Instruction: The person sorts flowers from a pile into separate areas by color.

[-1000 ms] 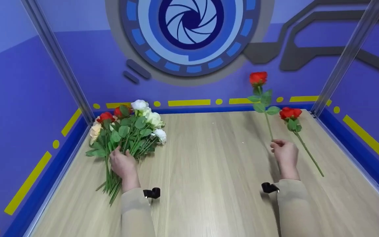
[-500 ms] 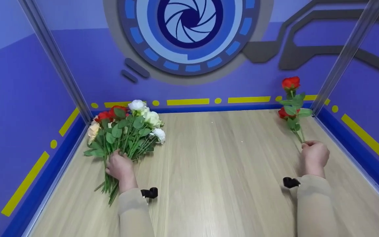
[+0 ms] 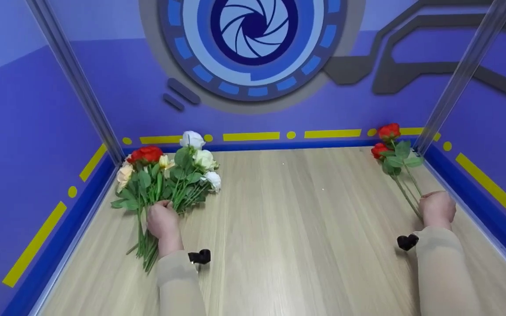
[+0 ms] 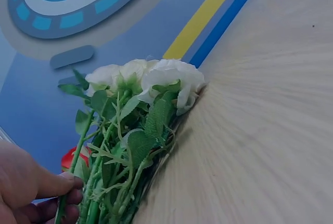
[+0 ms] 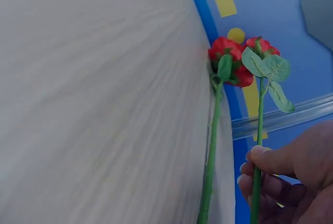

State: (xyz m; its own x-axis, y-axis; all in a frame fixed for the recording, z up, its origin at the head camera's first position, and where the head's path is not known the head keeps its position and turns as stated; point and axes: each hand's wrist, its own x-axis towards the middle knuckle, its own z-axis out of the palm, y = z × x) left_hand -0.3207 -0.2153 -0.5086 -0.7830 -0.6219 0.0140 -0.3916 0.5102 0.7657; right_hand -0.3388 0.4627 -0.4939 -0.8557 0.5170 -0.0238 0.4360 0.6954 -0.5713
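Observation:
My right hand [image 3: 438, 209] pinches the green stem of a red rose [image 3: 389, 131] between thumb and fingers, plain in the right wrist view. That rose slants over a second red rose [image 5: 229, 57], which lies on the table with its stem running towards me. On the left, my left hand [image 3: 163, 220] is at the stems of a mixed bunch [image 3: 182, 175]. In the left wrist view its thumb and fingers pinch one green stem [image 4: 78, 156]; which bloom it bears is hard to tell. White roses [image 4: 171, 81], red roses [image 3: 146, 154] and a peach rose [image 3: 124, 175] top the bunch.
The wooden tabletop [image 3: 275, 228] spreads between the two groups of flowers. Blue printed panels [image 3: 253, 118] close off the back and both sides, with metal posts [image 3: 448, 83] at the corners. A small black camera [image 3: 407, 242] sticks out from the right sleeve.
My right hand has carried its rose rightwards and lowered it beside the lying one. At the bunch, leaves and a white bloom have shifted right, and a pale yellow bud has come into sight.

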